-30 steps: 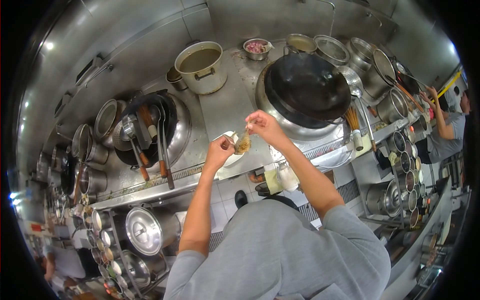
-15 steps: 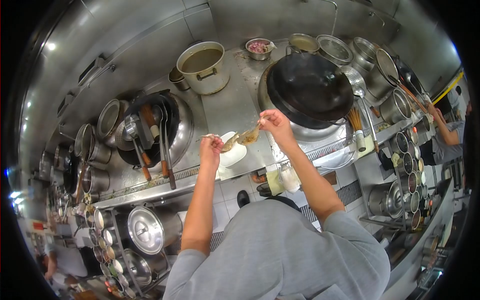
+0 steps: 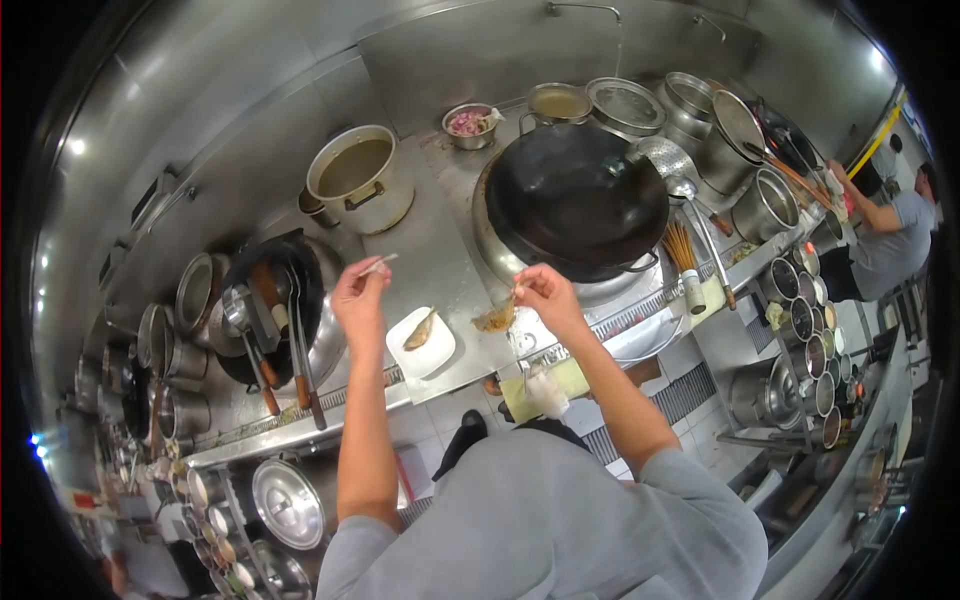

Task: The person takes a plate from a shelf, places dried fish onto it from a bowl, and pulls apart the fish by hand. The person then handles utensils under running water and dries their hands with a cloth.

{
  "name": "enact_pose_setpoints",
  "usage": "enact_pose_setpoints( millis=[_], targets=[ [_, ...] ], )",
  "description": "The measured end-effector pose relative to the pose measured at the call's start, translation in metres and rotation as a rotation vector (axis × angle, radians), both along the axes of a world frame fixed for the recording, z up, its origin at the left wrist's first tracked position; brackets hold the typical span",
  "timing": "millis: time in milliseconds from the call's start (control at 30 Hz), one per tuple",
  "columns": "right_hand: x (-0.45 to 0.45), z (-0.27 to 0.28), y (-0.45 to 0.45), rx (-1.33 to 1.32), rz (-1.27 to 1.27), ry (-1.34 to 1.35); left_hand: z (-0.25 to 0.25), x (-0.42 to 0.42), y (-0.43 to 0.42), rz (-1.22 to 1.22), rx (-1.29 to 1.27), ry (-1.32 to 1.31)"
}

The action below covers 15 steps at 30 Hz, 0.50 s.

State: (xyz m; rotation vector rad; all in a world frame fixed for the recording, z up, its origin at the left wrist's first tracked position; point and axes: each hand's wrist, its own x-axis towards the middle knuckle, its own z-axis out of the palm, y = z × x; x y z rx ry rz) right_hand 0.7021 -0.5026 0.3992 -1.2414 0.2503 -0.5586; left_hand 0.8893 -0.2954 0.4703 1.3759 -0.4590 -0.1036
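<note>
My left hand (image 3: 360,297) is raised above the counter, left of a white dish (image 3: 436,358). Between its fingers is a short, thin, pale stick-like thing (image 3: 379,263), too small to identify. One flat brown food piece (image 3: 420,330), narrow and somewhat fish-shaped, lies in the dish. My right hand (image 3: 548,297) pinches a similar brown food piece (image 3: 495,318) by its upper end. That piece hangs just right of the dish, apart from it. Behind my right hand sits a large black wok (image 3: 575,200).
A tall pot of liquid (image 3: 395,205) and a bowl of pink pieces (image 3: 471,138) stand at the back. On the left, ladles with wooden handles (image 3: 268,375) rest in another wok. A bamboo brush (image 3: 683,255) and skimmer (image 3: 665,158) are at right. A co-worker (image 3: 893,235) stands far right.
One brown piece, earlier held over the dish, now lies in it. My left hand has moved up and left, away from the dish. My right hand still holds its piece, now lower.
</note>
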Motion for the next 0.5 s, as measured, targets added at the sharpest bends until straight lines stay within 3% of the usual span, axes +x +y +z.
enact_pose_setpoints(
  millis=[133,233,333,367,433,500],
  targets=[
    [-0.014,-0.016,-0.005,-0.021,-0.065,0.089,0.078,0.009,-0.040,0.252,-0.144,-0.448],
    [-0.018,-0.020,-0.001,-0.006,-0.118,0.164,0.121,0.027,-0.082,0.290,-0.332,-0.554],
    [-0.020,-0.032,0.002,0.028,-0.178,0.196,0.123,0.075,-0.153,0.227,-0.407,-0.540],
    [-0.023,-0.033,0.004,0.020,-0.205,0.194,0.114,0.096,-0.185,0.198,-0.390,-0.522],
    [-0.025,-0.034,0.004,0.040,-0.260,0.242,0.065,0.158,-0.262,0.216,-0.042,-0.557],
    [-0.026,-0.040,0.014,0.091,-0.317,0.244,-0.117,0.273,-0.338,-0.242,0.478,0.072]
  ],
)
